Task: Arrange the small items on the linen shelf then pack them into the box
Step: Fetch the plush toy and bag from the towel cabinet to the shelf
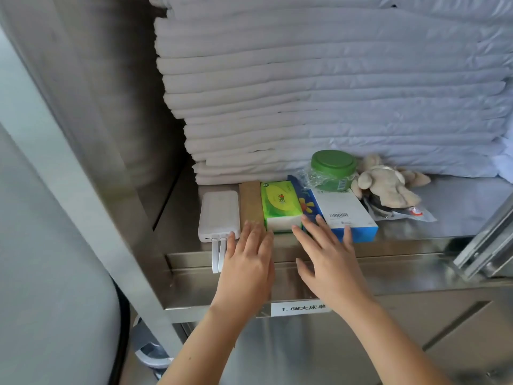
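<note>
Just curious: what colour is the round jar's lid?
Green; the jar lid shows clearly in the head view.

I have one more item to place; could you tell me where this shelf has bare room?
Widest bare steel shelf: right of the beige plush toy and clear plastic packet, in front of the folded white linen stack. Narrow strip: left of the white power bank. From there to the white-and-blue box the row is packed, left hand and right hand on it.
</note>
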Demonstrator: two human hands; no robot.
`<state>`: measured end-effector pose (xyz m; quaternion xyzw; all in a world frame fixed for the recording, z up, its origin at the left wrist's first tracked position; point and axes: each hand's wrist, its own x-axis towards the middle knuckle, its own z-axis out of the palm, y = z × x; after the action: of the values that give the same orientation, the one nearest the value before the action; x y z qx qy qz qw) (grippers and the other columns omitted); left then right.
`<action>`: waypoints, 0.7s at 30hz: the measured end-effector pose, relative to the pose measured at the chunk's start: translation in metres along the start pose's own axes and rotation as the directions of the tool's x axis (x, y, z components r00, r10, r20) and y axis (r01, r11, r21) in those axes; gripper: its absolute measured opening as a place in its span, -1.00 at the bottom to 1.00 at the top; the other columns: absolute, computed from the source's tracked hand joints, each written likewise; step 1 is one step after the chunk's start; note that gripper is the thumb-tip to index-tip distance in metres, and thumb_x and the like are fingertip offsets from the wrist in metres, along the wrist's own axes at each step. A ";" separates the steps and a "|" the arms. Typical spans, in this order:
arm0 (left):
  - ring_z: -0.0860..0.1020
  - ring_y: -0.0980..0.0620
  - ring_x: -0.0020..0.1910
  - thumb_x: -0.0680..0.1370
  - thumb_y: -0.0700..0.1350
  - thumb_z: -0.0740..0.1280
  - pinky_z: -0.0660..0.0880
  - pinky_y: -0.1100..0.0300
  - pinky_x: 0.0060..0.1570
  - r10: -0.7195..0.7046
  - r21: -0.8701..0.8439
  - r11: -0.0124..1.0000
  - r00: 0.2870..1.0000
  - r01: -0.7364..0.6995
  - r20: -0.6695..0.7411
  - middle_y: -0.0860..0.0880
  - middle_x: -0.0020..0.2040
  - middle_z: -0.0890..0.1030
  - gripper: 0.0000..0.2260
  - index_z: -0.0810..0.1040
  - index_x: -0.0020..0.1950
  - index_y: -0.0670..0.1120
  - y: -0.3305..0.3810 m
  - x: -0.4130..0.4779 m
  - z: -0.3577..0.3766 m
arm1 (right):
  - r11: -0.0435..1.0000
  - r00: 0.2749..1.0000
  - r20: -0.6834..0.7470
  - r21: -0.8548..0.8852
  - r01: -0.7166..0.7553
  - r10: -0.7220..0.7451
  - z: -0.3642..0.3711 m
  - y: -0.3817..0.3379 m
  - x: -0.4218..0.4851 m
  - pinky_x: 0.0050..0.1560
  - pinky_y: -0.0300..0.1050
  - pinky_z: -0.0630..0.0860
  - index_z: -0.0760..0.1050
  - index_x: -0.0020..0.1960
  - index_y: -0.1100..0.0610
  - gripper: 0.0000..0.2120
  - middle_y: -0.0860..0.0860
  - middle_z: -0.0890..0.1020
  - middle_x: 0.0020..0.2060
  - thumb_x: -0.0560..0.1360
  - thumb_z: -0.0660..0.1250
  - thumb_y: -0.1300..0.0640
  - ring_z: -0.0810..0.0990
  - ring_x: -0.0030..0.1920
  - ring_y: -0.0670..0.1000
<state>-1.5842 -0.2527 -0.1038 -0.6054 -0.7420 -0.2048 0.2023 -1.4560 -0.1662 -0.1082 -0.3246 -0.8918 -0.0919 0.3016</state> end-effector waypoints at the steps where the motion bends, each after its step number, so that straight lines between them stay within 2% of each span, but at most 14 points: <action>1: 0.57 -0.27 0.09 0.17 -0.30 0.57 0.51 -0.27 -0.06 -0.004 0.002 1.000 1.000 0.004 0.002 -0.25 0.06 0.62 -0.53 0.62 0.06 -0.28 0.000 0.001 0.001 | 1.000 1.000 -0.002 -0.003 -0.002 0.002 0.002 0.001 0.001 0.03 0.49 0.34 0.58 0.15 0.19 -0.41 0.16 0.58 0.17 0.13 0.60 0.20 0.55 0.17 0.23; 8: 0.59 -0.23 0.06 0.15 -0.28 0.59 0.52 -0.25 -0.08 -0.013 0.002 1.000 1.000 0.013 0.011 -0.24 0.04 0.63 -0.53 0.63 0.03 -0.28 -0.001 0.000 0.008 | 0.999 0.999 -0.030 -0.044 0.009 -0.010 0.013 0.003 -0.001 0.14 0.50 0.22 0.60 0.11 0.17 -0.47 0.12 0.57 0.20 0.15 0.58 0.20 0.54 0.20 0.17; 14: 0.56 -0.27 0.12 0.21 -0.33 0.55 0.52 -0.25 -0.04 -0.013 -0.043 0.999 1.000 0.014 0.024 -0.27 0.08 0.61 -0.56 0.61 0.07 -0.32 -0.002 -0.003 0.010 | 0.999 0.998 -0.063 -0.047 -0.011 0.008 0.017 0.002 -0.003 0.13 0.54 0.17 0.62 0.07 0.17 -0.49 0.12 0.57 0.19 0.13 0.57 0.24 0.55 0.19 0.16; 21: 0.53 -0.31 0.15 0.22 -0.40 0.51 0.52 -0.21 0.00 0.007 -0.078 0.997 0.999 -0.004 0.038 -0.29 0.10 0.59 -0.57 0.59 0.09 -0.34 -0.004 -0.006 0.012 | 0.999 0.997 -0.075 -0.051 -0.011 0.007 0.015 0.000 -0.009 0.13 0.50 0.23 0.62 0.04 0.16 -0.52 0.13 0.58 0.18 0.12 0.57 0.26 0.54 0.20 0.16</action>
<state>-1.5873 -0.2515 -0.1168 -0.6188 -0.7355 -0.2214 0.1650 -1.4580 -0.1655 -0.1258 -0.3324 -0.8759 -0.1253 0.3266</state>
